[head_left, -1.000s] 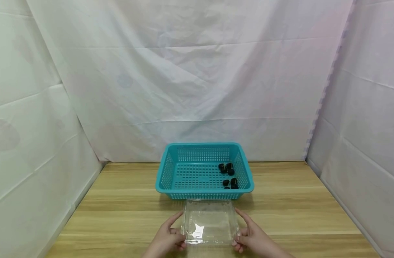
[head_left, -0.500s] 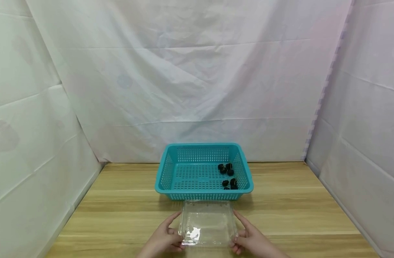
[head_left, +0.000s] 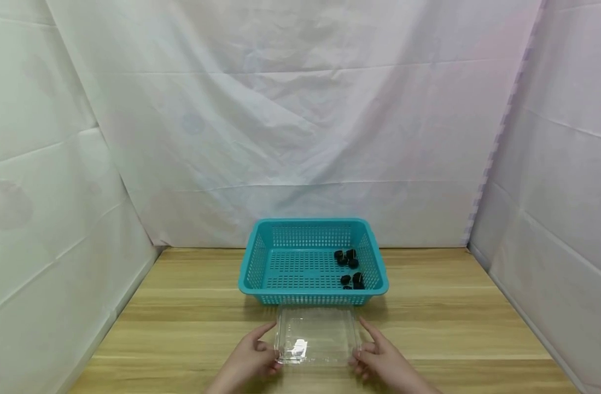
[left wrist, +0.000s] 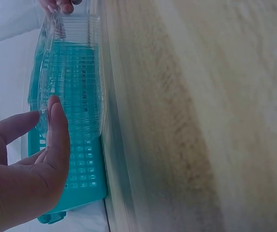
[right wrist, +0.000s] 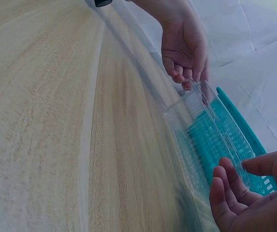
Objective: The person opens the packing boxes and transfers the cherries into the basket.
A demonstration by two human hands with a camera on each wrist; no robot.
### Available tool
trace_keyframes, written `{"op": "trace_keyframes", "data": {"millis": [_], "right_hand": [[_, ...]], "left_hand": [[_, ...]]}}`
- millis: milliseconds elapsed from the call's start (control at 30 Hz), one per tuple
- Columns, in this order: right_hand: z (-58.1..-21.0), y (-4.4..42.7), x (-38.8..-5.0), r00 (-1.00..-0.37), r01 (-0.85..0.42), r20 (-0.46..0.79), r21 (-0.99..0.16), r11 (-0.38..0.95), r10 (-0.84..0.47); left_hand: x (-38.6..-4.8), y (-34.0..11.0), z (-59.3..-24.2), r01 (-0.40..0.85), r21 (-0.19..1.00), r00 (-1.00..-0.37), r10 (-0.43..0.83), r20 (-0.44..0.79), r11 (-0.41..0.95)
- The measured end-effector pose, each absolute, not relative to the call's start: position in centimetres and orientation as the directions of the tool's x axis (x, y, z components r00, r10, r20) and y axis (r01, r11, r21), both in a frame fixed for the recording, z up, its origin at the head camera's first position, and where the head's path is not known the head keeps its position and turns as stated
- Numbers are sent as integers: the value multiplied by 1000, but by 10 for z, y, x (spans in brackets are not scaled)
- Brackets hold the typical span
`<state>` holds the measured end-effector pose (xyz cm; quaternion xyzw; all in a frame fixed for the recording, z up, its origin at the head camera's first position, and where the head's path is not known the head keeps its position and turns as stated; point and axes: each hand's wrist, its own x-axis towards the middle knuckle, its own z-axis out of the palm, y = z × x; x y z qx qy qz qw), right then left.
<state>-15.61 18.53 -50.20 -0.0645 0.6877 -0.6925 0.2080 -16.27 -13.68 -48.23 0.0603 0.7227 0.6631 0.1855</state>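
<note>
A clear plastic food box (head_left: 317, 334), shaped like a clamshell, is held just in front of the teal basket (head_left: 246, 262). My left hand (head_left: 250, 353) pinches its left edge; in the left wrist view thumb and fingers meet on either side of the rim. On the opposite edge my right hand (head_left: 381, 358) pinches the rim between thumb and fingers, as the right wrist view (right wrist: 259, 193) shows of that hand. Through the see-through walls of the box (left wrist: 76, 87) the basket is visible. No contents show inside the box.
Inside the basket, on its right side, lie several small round black things (head_left: 349, 257) in two clusters, with thin pale strands on them. Light wood tabletop (head_left: 182, 317) surrounds the basket. White cloth (head_left: 300, 137) hangs behind and at both sides.
The box's near edge has risen slightly in the head view, toward the basket, with both hands still gripping its sides. Basket and black things stay put apart from slight camera sway.
</note>
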Motion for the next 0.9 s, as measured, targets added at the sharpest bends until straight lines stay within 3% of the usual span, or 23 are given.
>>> {"op": "trace_keyframes", "data": {"millis": [500,667,900], "right_hand": [[-505,186,-156,-910,211,-207,-977,30,-359],[-501,191,-155,-946,110,-181,-960,258,-269],[-486,194,-152,-995,7,-62,-815,580,-75]], "left_hand": [[-165,-137,-481,-122,979,-954,252,-160,160],[-165,-141,-478,-95,972,-967,212,-142,214],[-166,-150,-466,-34,928,-982,162,-100,371]]}}
